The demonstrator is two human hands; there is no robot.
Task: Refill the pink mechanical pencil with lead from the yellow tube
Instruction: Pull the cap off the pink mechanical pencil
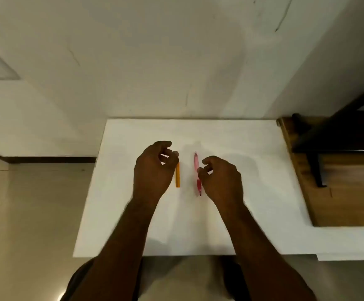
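On the white table (pixel 252 148), head view, I see the yellow tube (pixel 177 175) lying flat near the middle, long axis running away from the person. The pink mechanical pencil (pixel 197 170) lies parallel to the tube, just to its right, a bare strip of table between them; its redder grip end points toward the person. Left hand (pixel 152 168) hovers just left of the tube, fingers loosely curled, holding nothing; fingertips sit over the tube's far end, and I can't tell if they touch it. Right hand (pixel 220 179) is on the far side of the pencil from the tube, fingers also loosely curled, nothing gripped; it overlaps the pencil's right edge, contact unclear. Both forearms come in from the table's near edge. Right of the tube, past the table's edge, a wooden surface (pixel 350 192) with a dark frame (pixel 315 168) on it. Beyond the tube a pale wall (pixel 155 61); left of the tube, off the table, beige floor (pixel 31 213).
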